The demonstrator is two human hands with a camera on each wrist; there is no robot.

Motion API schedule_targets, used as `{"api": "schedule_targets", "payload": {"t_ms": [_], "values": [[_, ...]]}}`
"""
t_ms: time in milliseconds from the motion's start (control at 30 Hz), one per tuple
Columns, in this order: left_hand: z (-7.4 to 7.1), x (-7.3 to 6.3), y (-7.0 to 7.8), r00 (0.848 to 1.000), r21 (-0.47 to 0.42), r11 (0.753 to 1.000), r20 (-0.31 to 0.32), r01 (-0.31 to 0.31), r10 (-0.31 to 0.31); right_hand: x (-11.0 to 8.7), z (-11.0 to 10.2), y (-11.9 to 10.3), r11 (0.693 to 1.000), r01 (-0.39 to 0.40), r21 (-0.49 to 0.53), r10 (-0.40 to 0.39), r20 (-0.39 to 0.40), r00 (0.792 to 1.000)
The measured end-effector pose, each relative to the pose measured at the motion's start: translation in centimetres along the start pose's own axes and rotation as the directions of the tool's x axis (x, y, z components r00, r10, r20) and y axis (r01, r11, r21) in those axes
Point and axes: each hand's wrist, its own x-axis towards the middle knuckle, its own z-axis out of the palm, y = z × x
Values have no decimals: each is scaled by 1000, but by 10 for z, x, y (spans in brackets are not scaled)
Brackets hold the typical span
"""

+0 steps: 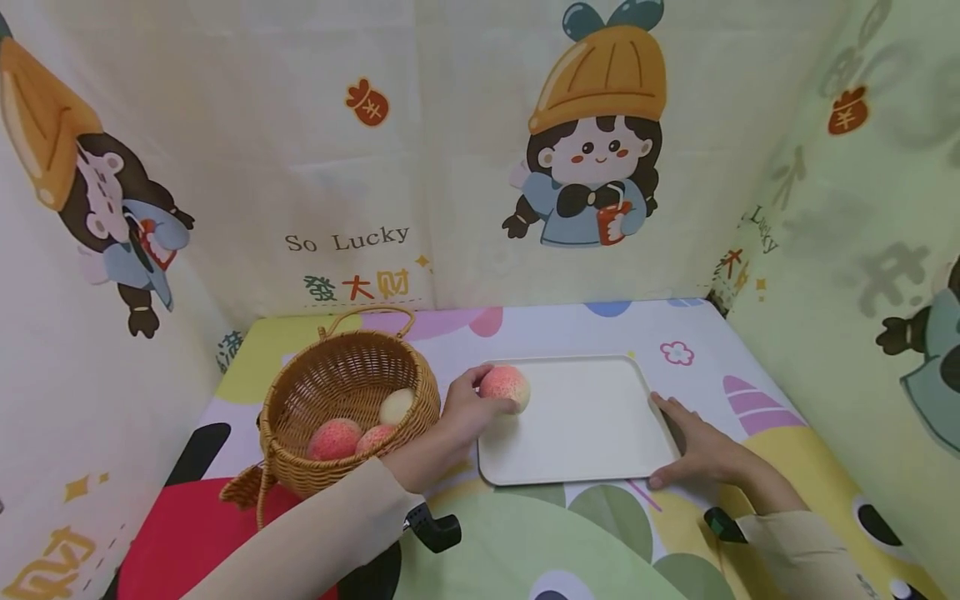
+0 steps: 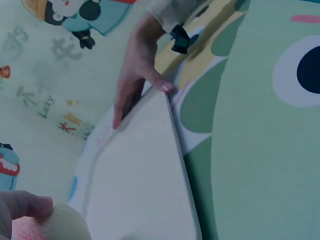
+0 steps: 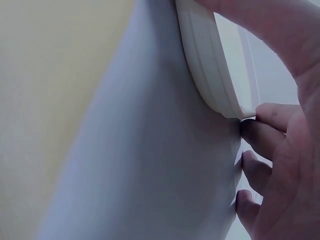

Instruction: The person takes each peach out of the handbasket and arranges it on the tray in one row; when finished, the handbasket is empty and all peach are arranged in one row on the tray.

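My left hand grips a pink and cream peach between thumb and fingers, over the left edge of a white rectangular tray. In the left wrist view, the thumb lies along the pale side of the peach. My right hand rests at the tray's right side, thumb by the near corner and fingers stretched along the edge. Up close in the right wrist view, fingertips touch the tray's end. To the left stands a wicker basket holding two pink peaches and a pale one.
The basket has a raised handle at its back and a wicker piece hanging at its left. A cartoon-printed cloth covers the table. Printed curtains close off the back and both sides.
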Motion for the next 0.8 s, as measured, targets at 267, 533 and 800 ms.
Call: {"api": "schedule_targets", "payload": {"t_ms": [267, 533, 800], "values": [[7, 9, -17, 998, 152, 988, -57, 31, -23, -1, 0, -6, 1000, -15, 8, 15, 11, 1000], [7, 7, -24, 998, 324, 946, -44, -21, 37, 0, 0, -7, 1000, -22, 16, 21, 14, 1000], [8, 6, -21, 998, 369, 928, -36, -42, 59, -1, 0, -6, 1000, -27, 12, 27, 18, 999]]}}
